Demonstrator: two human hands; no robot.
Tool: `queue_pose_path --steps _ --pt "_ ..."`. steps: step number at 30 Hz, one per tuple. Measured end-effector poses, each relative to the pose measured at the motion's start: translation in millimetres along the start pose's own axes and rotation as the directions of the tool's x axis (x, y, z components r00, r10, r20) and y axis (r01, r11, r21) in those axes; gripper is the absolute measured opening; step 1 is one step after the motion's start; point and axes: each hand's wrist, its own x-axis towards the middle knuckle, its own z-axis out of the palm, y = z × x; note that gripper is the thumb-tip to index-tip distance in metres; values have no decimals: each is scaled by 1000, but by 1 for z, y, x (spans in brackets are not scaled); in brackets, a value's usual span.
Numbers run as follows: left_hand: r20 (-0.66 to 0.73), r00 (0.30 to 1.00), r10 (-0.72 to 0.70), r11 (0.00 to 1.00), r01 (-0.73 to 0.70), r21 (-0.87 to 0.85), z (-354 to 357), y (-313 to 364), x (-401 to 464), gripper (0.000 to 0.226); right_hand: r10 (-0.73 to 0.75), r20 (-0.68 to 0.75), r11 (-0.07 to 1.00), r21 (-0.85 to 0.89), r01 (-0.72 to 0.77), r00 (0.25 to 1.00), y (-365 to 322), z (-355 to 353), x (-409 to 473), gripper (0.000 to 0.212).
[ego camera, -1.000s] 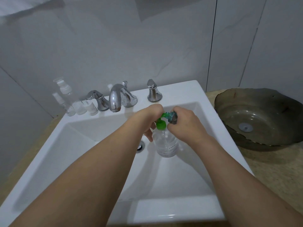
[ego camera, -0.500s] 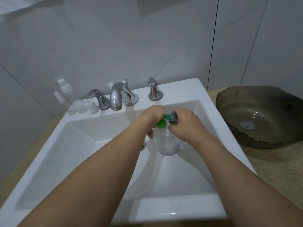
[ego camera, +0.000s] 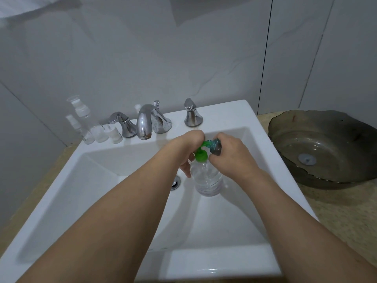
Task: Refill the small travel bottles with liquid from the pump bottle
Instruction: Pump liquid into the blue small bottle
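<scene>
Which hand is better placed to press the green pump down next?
Probably the left. The left hand already sits over the green pump of the pump bottle, while the right hand holds a small bottle at the spout.

glossy white ceramic sink (ego camera: 230,117), polished chrome faucet (ego camera: 145,124), clear plastic pump bottle (ego camera: 207,178), speckled matt countertop (ego camera: 344,211).

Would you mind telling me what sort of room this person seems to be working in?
Most likely a bathroom: a white rectangular sink with a chrome faucet and two handles stands against a tiled wall, and a dark glass vessel basin sits on the counter beside it.
</scene>
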Motion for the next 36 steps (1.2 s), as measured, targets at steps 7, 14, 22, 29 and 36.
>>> queue_pose_path --steps 7,14,22,29,36 --pt "-56 998 11 1000 -10 12 6 -2 4 45 37 43 999 -23 -36 998 1 2 0 15" --pt "-125 991 52 999 -50 13 9 0 -2 39 48 45 999 -16 -47 998 3 3 1 14" --pt "-120 992 47 999 -46 8 11 -5 -3 39 55 63 998 -47 -52 997 3 5 0 17" --pt "-79 997 16 999 -14 30 10 -1 -3 44 82 57 997 -14 -81 995 6 5 -1 15" --pt "9 1000 -20 1000 20 18 2 3 -1 52 92 27 995 33 -93 995 3 -1 -8 19"
